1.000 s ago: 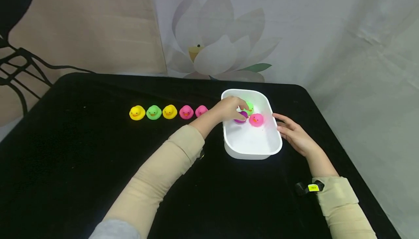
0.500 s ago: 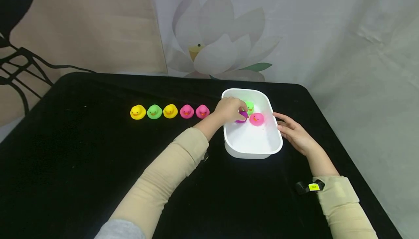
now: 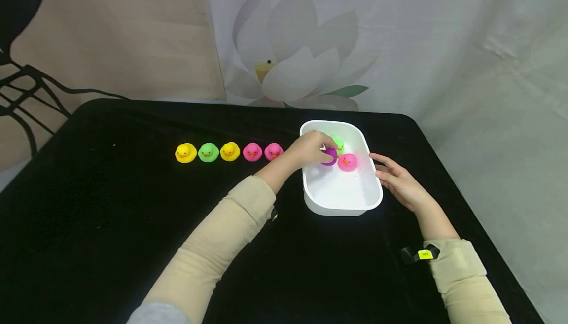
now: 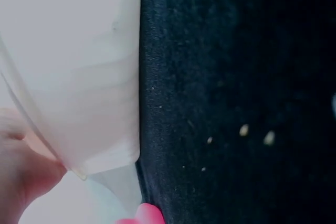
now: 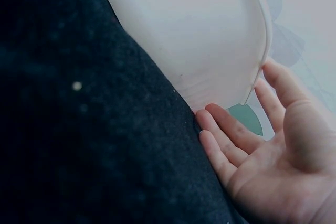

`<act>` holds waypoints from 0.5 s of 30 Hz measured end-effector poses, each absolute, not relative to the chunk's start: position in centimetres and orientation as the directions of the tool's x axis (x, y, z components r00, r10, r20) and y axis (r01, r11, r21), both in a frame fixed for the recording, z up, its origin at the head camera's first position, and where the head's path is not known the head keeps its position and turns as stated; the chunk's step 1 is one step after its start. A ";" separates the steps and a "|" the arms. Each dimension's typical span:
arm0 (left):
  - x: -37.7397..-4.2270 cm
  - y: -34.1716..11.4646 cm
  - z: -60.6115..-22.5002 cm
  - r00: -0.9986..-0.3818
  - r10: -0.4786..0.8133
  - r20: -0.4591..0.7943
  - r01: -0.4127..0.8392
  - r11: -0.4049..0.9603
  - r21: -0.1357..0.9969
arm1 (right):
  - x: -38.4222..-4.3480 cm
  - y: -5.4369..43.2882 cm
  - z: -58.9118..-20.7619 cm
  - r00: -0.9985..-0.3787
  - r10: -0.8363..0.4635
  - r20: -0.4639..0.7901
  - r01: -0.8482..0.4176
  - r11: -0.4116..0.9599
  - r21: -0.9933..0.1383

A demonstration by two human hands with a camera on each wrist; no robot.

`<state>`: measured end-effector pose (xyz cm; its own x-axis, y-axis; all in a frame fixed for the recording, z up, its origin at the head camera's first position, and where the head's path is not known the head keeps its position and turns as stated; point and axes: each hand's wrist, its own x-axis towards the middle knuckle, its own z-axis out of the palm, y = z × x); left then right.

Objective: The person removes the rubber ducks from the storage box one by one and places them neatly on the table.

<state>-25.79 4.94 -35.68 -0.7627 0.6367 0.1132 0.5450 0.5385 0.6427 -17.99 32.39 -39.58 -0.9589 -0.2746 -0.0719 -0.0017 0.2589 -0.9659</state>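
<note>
L hand (image 3: 310,148) curled, pinching purple duck (image 3: 331,154) inside white tray (image 3: 343,191); R hand (image 3: 399,178) fingers extended, touching tray's R wall. Vs 0.5 s ago: tray same spot, purple duck nudged slightly R. Black-draped tbl (image 3: 133,191) under everything. 5-duck row (image 3: 230,152) L of tray. Pink duck (image 3: 347,162) + green duck (image 3: 339,144) just beside purple; L hand blocks part of both purple & green.

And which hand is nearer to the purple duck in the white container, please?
The left hand. It pinches the purple duck inside the white container, while the right hand is outside, with fingers at the container's right side.
</note>
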 end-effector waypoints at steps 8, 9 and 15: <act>-25.0 4.0 -34.6 -0.723 0.662 0.197 0.572 0.414 0.708 | -18.0 32.4 -39.6 -0.959 -0.271 -0.076 0.000 0.270 -0.963; -24.9 3.9 -34.5 -0.720 0.663 0.206 0.577 0.405 0.709 | -18.0 32.4 -39.6 -0.960 -0.270 -0.076 0.000 0.271 -0.963; -24.0 2.9 -33.5 -0.686 0.679 0.261 0.619 0.357 0.699 | -18.0 32.4 -39.6 -0.959 -0.273 -0.071 -0.005 0.268 -0.963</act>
<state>-23.96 2.93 -33.49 -0.6862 0.6790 0.2609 0.6194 0.3573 0.6991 -17.97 32.41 -39.62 -0.9593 -0.2734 -0.0708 -0.0054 0.2683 -0.9633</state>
